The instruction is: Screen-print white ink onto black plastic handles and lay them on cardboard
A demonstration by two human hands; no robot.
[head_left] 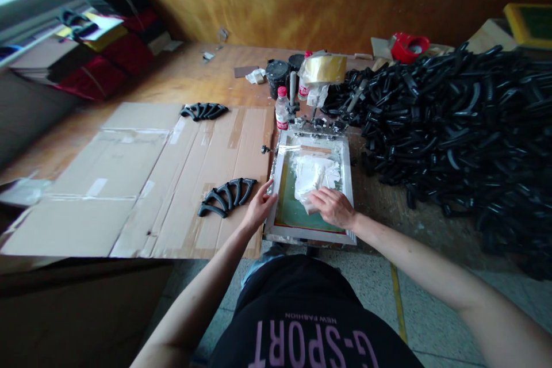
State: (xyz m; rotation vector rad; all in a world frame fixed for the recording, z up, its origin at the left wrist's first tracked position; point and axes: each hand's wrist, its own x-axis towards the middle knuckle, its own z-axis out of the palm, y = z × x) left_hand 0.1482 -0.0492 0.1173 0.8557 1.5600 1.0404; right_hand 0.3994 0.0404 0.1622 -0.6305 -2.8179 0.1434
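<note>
My right hand (332, 207) presses down on a crumpled white rag (313, 175), which lies on the green mesh of a silk-screen frame (308, 234). My left hand (260, 205) rests with its fingers at the frame's left edge, holding nothing I can see. The frame lies flat, clamped at its far end to a hinged printing bracket (317, 123). Just left of my left hand, a black arched plastic part (226, 196) lies on flattened cardboard (142, 184).
A large heap of black plastic parts (448, 126) fills the right of the wooden table (185, 77). A second arched part (204, 111), a plastic bottle (282, 109), a black ink can (276, 77), gold tape (323, 69) and a red dispenser (409, 47) stand beyond the frame.
</note>
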